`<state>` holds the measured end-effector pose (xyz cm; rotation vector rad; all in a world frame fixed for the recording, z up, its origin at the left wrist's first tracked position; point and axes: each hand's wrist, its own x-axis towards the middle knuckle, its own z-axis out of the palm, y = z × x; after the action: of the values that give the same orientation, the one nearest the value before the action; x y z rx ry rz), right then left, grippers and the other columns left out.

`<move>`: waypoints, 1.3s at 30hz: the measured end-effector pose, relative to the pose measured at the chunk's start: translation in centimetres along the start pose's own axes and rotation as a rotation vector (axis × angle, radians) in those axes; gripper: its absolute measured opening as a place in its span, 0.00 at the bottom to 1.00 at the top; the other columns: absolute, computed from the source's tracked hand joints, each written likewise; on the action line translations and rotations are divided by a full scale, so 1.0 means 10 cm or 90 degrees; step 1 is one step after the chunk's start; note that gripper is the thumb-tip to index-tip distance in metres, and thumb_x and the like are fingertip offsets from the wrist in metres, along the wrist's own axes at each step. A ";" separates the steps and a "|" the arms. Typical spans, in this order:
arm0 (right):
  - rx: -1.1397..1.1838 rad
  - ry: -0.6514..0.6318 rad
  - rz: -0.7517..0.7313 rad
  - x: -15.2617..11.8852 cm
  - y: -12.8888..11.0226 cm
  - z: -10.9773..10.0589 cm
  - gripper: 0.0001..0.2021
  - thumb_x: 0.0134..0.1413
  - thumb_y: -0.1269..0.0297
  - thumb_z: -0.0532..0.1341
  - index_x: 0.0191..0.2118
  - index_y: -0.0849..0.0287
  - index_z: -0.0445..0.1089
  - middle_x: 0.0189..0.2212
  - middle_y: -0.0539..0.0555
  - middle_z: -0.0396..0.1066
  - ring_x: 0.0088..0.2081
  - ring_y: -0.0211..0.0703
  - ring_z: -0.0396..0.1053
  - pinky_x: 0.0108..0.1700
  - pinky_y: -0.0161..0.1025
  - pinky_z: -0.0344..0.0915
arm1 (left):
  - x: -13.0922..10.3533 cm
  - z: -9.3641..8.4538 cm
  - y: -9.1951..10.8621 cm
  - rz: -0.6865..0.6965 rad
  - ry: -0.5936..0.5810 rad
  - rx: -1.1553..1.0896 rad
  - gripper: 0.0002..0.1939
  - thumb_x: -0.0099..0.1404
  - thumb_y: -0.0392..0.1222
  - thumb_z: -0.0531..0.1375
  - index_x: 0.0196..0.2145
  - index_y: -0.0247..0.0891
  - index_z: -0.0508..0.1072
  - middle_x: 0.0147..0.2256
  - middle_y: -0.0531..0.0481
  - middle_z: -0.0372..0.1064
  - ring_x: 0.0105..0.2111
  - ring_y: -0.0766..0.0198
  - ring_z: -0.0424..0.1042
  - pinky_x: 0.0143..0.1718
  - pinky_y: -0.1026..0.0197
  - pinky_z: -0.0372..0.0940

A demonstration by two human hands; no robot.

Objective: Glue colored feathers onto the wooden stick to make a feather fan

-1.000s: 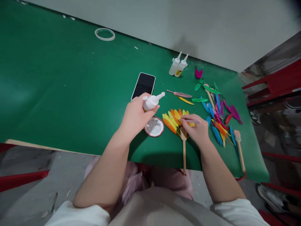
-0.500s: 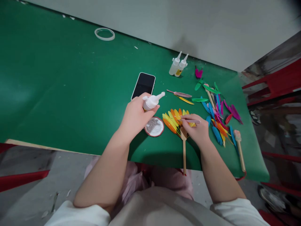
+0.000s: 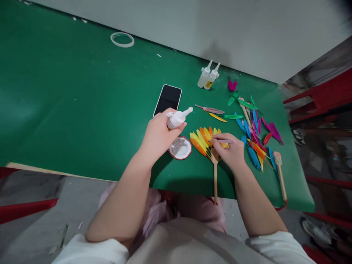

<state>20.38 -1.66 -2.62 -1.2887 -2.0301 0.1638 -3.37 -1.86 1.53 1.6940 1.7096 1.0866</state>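
My left hand [image 3: 158,132] is wrapped round a white glue bottle [image 3: 176,119], its capped nozzle tilted up to the right. Pinched in my right hand [image 3: 232,152] is a pair of slim pinkish tweezers [image 3: 226,141], whose tip touches or hovers over the feathers. Beneath lies a fan of yellow and orange feathers [image 3: 202,139] with small white dots, set on a wooden paddle [image 3: 215,176] whose handle points toward me over the table edge. My right hand covers the fan's right part. Between the hands sits a round red-rimmed dish [image 3: 180,148] with pale tiny bits inside.
A phone [image 3: 169,98] lies beyond my left hand. Two glue bottles [image 3: 208,78] stand near the wall. Loose coloured feathers [image 3: 253,128] and another wooden stick [image 3: 280,176] lie at the right. A tape ring [image 3: 122,40] rests at the back of the green table [image 3: 68,102].
Both hands, the glue bottle and the feather fan stay practically in place. At the far lower right, a shoe on the floor has shifted slightly.
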 end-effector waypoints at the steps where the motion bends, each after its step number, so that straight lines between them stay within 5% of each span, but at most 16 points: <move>1: 0.001 0.000 0.001 0.00 0.00 0.00 0.05 0.50 0.70 0.60 0.29 0.57 0.73 0.27 0.51 0.77 0.30 0.42 0.75 0.35 0.39 0.72 | 0.00 0.00 0.00 0.000 -0.001 0.001 0.08 0.57 0.41 0.62 0.34 0.38 0.70 0.28 0.54 0.69 0.30 0.64 0.66 0.31 0.62 0.58; 39: -0.005 -0.003 0.028 -0.01 0.01 0.00 0.06 0.50 0.67 0.59 0.28 0.55 0.73 0.27 0.52 0.77 0.31 0.44 0.75 0.35 0.41 0.72 | 0.00 0.00 0.01 -0.014 -0.006 0.011 0.09 0.58 0.43 0.62 0.35 0.38 0.69 0.29 0.53 0.70 0.31 0.63 0.68 0.32 0.61 0.60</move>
<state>20.51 -1.67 -2.72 -1.3388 -2.0091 0.1799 -3.30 -1.89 1.63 1.6851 1.7326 1.0545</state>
